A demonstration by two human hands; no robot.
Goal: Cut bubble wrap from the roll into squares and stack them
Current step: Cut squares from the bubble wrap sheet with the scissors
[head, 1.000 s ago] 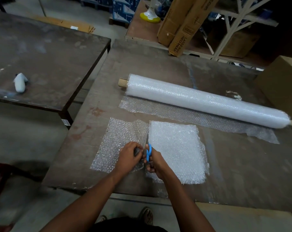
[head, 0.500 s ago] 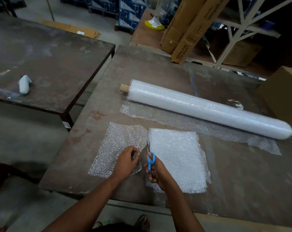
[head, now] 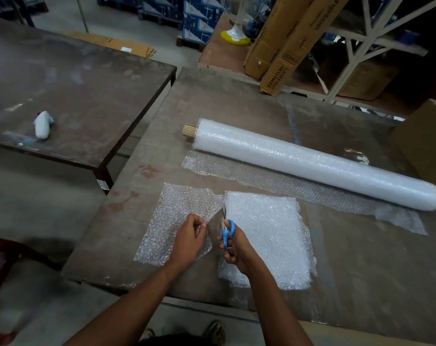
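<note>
On the side table at far left lay one small white bottle-like object; I could not tell what it was. On the work table, the left piece of bubble wrap lay flat. My left hand pinched its cut edge between thumb and curled fingers, lifting that flap away from the slit. I judged the sheet feather-light, limp and a bit slick, so it would slide and buckle unless held taut right beside the blades. My right hand gripped the blue-handled scissors, fingers through the loops, blades pointing away up the cut line and nearly closed. To the right sat the thicker, whiter stack of squares, touching the piece being cut; I could not count its layers. Behind, one bubble wrap roll on a cardboard core lay across the table, a loose tail spread before it. So: one pair of scissors, one roll, one stack, one piece under the blades.
</note>
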